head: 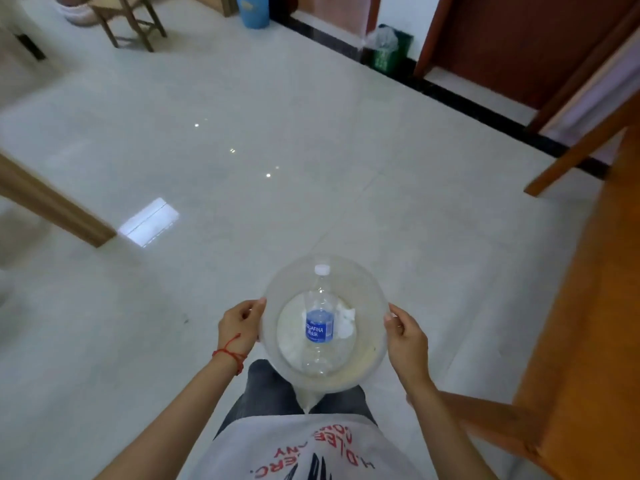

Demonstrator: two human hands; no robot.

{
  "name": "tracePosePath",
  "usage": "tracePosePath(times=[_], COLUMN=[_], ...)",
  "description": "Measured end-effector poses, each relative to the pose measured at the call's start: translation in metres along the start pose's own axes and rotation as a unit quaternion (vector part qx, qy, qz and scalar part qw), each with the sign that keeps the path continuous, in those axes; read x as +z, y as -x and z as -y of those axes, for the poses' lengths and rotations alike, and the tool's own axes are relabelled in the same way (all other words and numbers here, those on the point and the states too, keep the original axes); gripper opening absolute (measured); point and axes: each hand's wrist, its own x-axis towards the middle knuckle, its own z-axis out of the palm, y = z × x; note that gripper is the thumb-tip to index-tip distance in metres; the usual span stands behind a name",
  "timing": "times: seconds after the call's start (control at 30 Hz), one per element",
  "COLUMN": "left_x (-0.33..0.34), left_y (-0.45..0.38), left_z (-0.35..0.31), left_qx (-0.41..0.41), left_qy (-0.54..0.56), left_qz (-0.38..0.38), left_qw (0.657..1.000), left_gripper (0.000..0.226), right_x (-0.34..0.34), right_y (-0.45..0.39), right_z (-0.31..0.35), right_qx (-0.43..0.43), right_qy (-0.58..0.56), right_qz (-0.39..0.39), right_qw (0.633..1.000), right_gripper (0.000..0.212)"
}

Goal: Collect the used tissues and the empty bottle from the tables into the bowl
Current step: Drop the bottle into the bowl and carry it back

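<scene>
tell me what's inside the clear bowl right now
The bowl, held at its rim by the left hand and right hand, contains a capped plastic bottle lying on crumpled white tissue. The bottle covers part of the tissue.

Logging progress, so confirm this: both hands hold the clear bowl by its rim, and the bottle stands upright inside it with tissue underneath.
One detail is wrong. In the head view the bottle lies on its side in the bowl, cap pointing away from the person, not upright. The rest holds: the left hand and right hand grip the rim, and white tissue lies under the bottle.
</scene>
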Motion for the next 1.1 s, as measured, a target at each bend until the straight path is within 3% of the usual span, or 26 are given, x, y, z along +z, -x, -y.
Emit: tracePosePath(times=[0.2,0.37,0.77,0.87,1.1], left_x=[0.043,0.083,0.184,0.212,0.280], left_y=[-0.061,-0.111,-0.165,-0.162,-0.156], left_z=[-0.053,-0.098,-0.166,-0.167,-0.150], left_qx=[0.045,0.099,0.182,0.197,0.193], left_qy=[-0.058,-0.129,-0.251,-0.283,-0.316], left_qz=[0.115,0.212,0.402,0.427,0.454], left_qw=[0.991,0.964,0.862,0.836,0.811], left_gripper=[0.020,0.022,0.025,0.030,0.027], right_x=[-0.011,-0.008,0.016,0.016,0.007], right_y=[-0.022,-0.035,-0.038,-0.037,-0.045], right_z=[-0.005,-0.006,-0.010,-0.022,-0.070], right_qx=[0.058,0.135,0.263,0.289,0.324], right_qy=[-0.038,-0.058,-0.192,-0.201,-0.217], right_qz=[-0.117,-0.209,-0.412,-0.440,-0.447], right_qw=[0.991,0.967,0.851,0.826,0.805], right_gripper=[0.030,0.032,0.028,0.025,0.026])
